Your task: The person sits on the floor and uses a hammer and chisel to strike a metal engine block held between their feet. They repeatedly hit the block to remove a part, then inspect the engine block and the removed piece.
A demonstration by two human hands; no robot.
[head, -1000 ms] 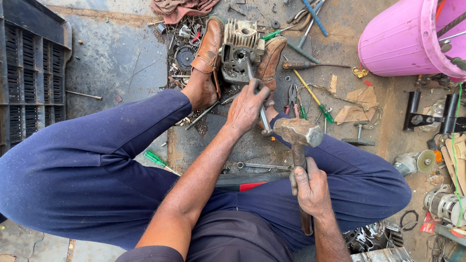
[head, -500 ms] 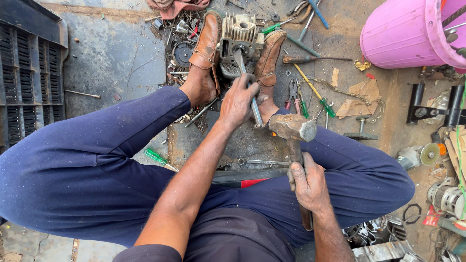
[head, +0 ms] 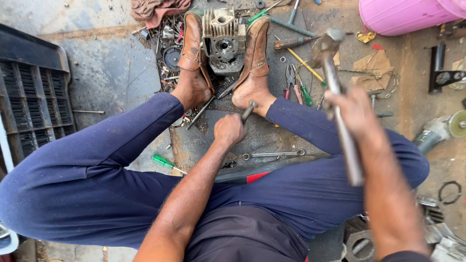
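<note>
I sit on the ground in blue trousers with a grey finned engine block (head: 222, 41) clamped between my two brown shoes. My left hand (head: 229, 130) is closed around a metal chisel-like rod (head: 248, 111) that slants up toward the block. My right hand (head: 353, 112) grips the long handle of a hammer (head: 328, 44), raised high and blurred, its head up over the tools on the right.
A pink plastic tub (head: 403, 14) stands at the top right. Screwdrivers, pliers (head: 293, 82) and a spanner (head: 272, 155) lie scattered around my feet and legs. A black slatted grille (head: 29, 97) is on the left, a green-handled screwdriver (head: 164, 163) by my left thigh.
My right hand has swung the hammer up and away from the rod. My left hand with the rod has pulled back toward me, away from the block.
</note>
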